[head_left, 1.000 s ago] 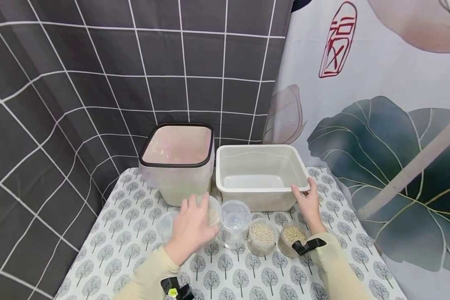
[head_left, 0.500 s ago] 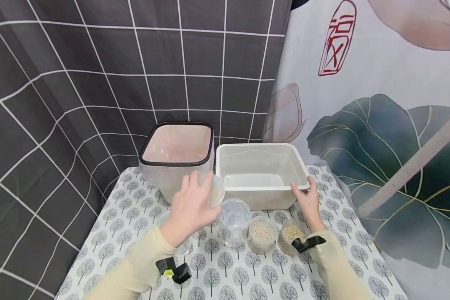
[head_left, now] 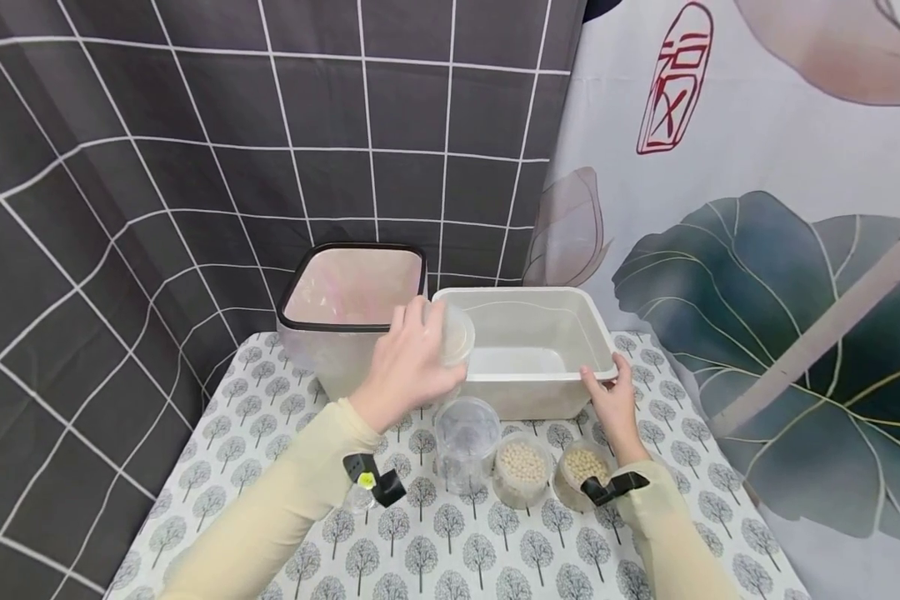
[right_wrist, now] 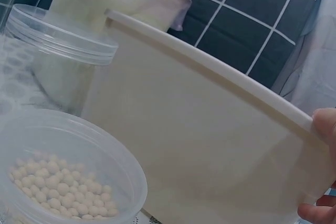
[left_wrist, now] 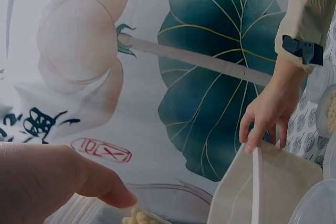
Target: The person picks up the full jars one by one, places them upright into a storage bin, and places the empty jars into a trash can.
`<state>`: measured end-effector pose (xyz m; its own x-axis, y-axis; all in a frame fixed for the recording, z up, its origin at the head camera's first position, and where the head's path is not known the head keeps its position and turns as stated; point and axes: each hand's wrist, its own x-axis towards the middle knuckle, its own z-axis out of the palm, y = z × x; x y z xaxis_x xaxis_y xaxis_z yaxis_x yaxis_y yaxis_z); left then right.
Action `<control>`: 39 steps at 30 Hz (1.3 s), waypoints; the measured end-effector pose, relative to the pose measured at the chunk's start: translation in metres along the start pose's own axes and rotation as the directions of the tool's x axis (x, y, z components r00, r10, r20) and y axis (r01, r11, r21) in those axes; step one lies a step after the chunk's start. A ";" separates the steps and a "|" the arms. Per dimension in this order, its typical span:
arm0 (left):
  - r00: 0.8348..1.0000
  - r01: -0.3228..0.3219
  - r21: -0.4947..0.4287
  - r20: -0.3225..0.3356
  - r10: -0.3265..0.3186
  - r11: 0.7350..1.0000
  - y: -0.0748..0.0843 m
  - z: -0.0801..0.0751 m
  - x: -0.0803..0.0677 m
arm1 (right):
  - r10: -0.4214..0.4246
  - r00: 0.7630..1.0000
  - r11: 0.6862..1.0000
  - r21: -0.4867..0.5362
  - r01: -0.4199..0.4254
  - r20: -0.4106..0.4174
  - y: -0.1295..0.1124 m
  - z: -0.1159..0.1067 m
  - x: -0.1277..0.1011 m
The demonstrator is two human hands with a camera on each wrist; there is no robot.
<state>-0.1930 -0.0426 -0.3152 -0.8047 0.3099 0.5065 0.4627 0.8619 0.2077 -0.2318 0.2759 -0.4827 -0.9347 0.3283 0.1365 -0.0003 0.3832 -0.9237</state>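
Observation:
In the head view my left hand point(head_left: 408, 358) grips a clear plastic jar point(head_left: 457, 337), raised and tilted over the left end of a white rectangular basin point(head_left: 521, 398). Small pale balls point(left_wrist: 139, 217) show in the jar in the left wrist view, below the thumb. My right hand point(head_left: 617, 412) pinches the basin's front right corner, with the thumb at the rim point(right_wrist: 299, 116) in the right wrist view. Close in front of the basin stand a clear jar point(head_left: 465, 446) with no balls showing and two jars of pale balls, one cream point(head_left: 523, 471), one yellower point(head_left: 585, 467).
A pale bin point(head_left: 330, 358) with a black rim stands left of the basin, against a dark grid curtain point(head_left: 307, 108). Another clear container point(head_left: 360, 500) is mostly hidden by my left wrist. A tree-print cloth point(head_left: 420, 558) covers the table; a lotus-print curtain point(head_left: 757, 333) hangs at right.
My left hand has lifted its jar off the table and carried it up and right, tilting it, to the basin's left end. The right hand has stayed on the basin's corner.

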 end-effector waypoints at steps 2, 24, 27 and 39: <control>1.000 0.007 -0.007 -0.006 -0.007 1.000 -0.002 0.005 0.005 | 0.002 1.000 1.000 0.011 -0.002 -0.001 0.000 0.001 0.000; 1.000 -0.007 -0.070 0.019 0.008 0.998 -0.001 0.046 0.050 | -0.001 1.000 1.000 0.031 0.001 -0.008 0.000 0.001 0.001; 1.000 -0.006 -0.073 0.018 0.007 0.997 0.000 0.052 0.054 | 0.003 1.000 1.000 0.025 -0.003 -0.007 -0.002 0.001 0.000; 0.998 0.004 -0.064 0.055 0.000 0.998 -0.007 0.079 0.060 | -0.059 0.998 0.996 0.068 0.060 -0.012 0.027 0.002 0.010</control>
<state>-0.2740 0.0022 -0.3523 -0.8243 0.3313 0.4592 0.4824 0.8355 0.2632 -0.2422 0.2874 -0.5068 -0.9288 0.3152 0.1949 -0.0803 0.3423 -0.9361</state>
